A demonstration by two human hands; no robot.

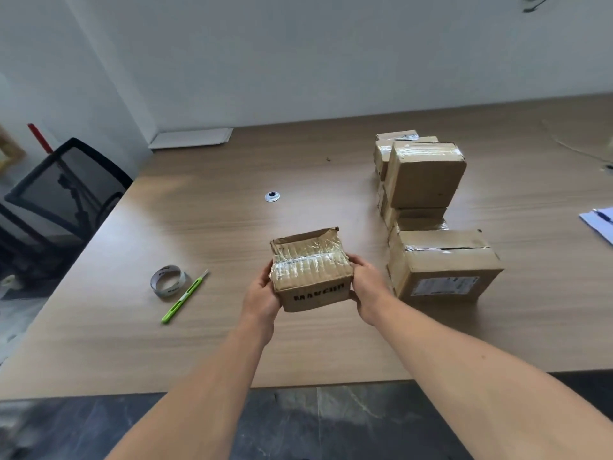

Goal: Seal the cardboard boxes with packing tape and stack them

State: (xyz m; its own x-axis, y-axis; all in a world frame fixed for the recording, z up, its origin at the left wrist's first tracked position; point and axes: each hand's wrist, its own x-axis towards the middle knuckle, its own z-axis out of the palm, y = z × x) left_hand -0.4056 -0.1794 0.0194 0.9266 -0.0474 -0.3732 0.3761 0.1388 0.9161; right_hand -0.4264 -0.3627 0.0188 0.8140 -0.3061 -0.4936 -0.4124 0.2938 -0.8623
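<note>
A small cardboard box (311,273) with clear tape across its top and black lettering on its front is held just above the wooden table (205,227). My left hand (262,297) grips its left side and my right hand (366,290) grips its right side. To the right stands a larger taped box (441,263) with a white label. Behind it rises a stack of taped boxes (421,174). A roll of clear packing tape (168,281) lies on the table to the left, beside a green utility knife (184,297).
A round metal cable grommet (272,196) sits mid-table. Flat white cardboard (192,137) lies at the far left corner. A black mesh office chair (66,187) stands left of the table. Papers with a pen (600,220) lie at the right edge.
</note>
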